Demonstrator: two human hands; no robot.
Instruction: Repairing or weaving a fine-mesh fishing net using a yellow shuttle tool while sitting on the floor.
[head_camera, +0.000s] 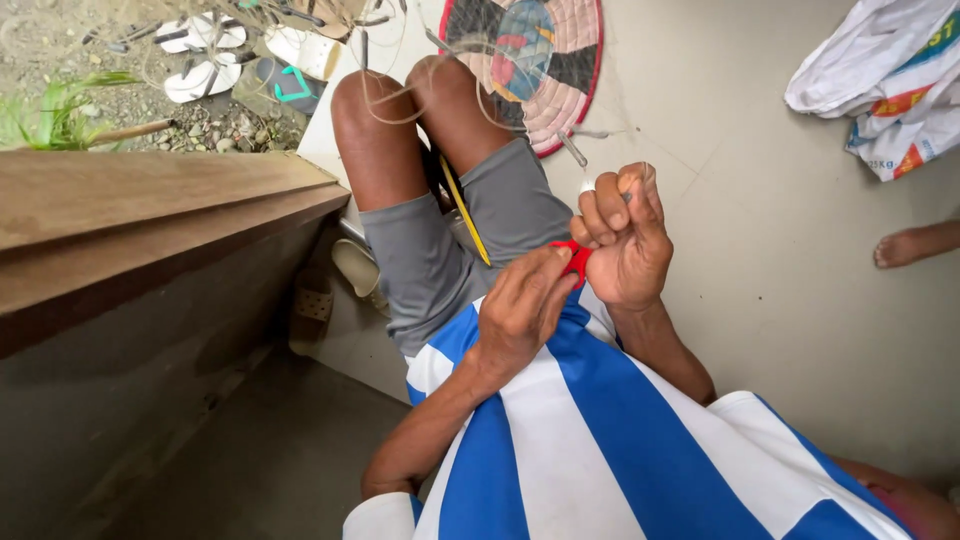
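Red plastic, a small netting shuttle (574, 256), sits pinched between my left hand (520, 315) and my right hand (625, 240) above my lap. Both sets of fingers curl tight; the right also grips fine line (600, 160). Net (470, 60) drapes my knees at twelve o'clock, seemingly mid-mending. Wooden bench (150, 215) crowds nine o'clock; bare floor (780, 250) opens at three.

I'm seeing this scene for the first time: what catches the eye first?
The two hands meet mid-frame: the left hand and right hand pinch a small red tool amid thin net line. Beyond the knees, a round woven mat lies on the floor.
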